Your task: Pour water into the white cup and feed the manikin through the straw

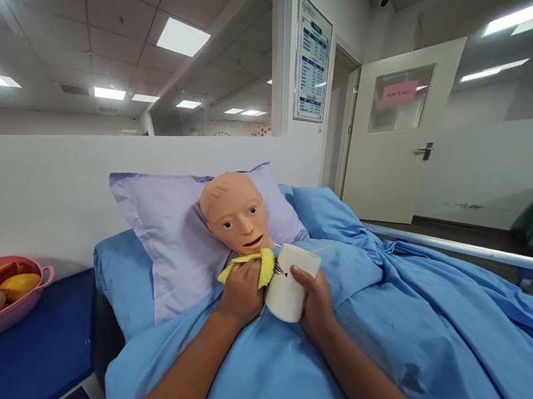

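My left hand (pixel 243 292) is closed on a yellow cloth (pixel 267 265), just below the chin of a manikin (pixel 234 208). My right hand (pixel 317 299) grips a white mug (pixel 286 295) with black whisker-like marks, tilted over the bedding. A thin pale stick or straw (pixel 321 249) shows by the mug's rim; whether it is inside the mug I cannot tell. The cloth's edge is close against the mug's left side. The manikin lies face up with its mouth slightly open, its head on a lilac pillow (pixel 171 235). A blue quilt (pixel 384 336) covers its body.
At the left, a pink basket (pixel 12 320) of fruit stands on a dark blue bedside cabinet (pixel 38 357). A white bed rail (pixel 488 255) runs along the right side. Behind are a low white wall (pixel 32 189) and an open door (pixel 392 159).
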### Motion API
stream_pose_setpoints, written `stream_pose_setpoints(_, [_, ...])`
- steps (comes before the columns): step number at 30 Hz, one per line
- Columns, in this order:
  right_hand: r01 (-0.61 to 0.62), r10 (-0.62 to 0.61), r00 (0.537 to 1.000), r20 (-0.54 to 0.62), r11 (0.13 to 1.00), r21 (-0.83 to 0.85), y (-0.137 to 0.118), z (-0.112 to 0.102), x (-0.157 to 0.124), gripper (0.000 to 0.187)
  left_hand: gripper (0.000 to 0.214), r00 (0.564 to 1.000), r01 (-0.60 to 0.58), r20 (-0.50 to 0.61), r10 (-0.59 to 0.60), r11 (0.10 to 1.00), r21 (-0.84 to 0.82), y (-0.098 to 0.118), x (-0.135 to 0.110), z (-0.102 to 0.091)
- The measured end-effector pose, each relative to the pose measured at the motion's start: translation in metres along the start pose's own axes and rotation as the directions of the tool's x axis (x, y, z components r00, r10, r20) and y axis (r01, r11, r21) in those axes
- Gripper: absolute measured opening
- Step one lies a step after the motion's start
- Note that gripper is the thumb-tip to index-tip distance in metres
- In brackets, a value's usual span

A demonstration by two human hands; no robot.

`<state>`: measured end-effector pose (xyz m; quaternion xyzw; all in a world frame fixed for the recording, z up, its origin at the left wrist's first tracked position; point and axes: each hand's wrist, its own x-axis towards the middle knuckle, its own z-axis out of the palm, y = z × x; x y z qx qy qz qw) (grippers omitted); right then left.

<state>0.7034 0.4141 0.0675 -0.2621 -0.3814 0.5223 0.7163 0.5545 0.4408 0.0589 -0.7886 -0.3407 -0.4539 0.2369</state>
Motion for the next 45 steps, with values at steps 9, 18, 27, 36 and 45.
stream_pose_setpoints(9, [-0.016,0.038,0.989,0.145,0.988,-0.155,0.000,0.005,-0.008,0.053,0.024,0.650,0.592,-0.143,-0.746,0.615,-0.521,-0.011,-0.025,-0.014])
stream_pose_setpoints(18, [-0.022,0.097,0.949,0.300,0.969,-0.246,0.002,0.007,-0.013,0.049,0.032,0.406,0.630,0.010,-0.914,0.273,-0.727,-0.018,-0.029,-0.015])
stream_pose_setpoints(27, [-0.113,0.268,0.838,0.475,0.937,-0.330,-0.002,0.009,-0.017,0.049,0.033,0.397,0.597,0.057,-0.916,0.211,-0.774,-0.014,-0.028,-0.021])
stream_pose_setpoints(36, [-0.119,0.280,0.833,0.477,0.932,-0.341,-0.003,0.009,-0.017,0.053,0.033,0.379,0.622,0.062,-0.923,0.204,-0.756,-0.013,-0.027,-0.023])
stream_pose_setpoints(45, [-0.154,0.289,0.836,0.466,0.939,-0.307,-0.002,0.012,-0.016,0.051,0.028,0.398,0.600,0.086,-0.913,0.189,-0.777,-0.011,-0.028,-0.023])
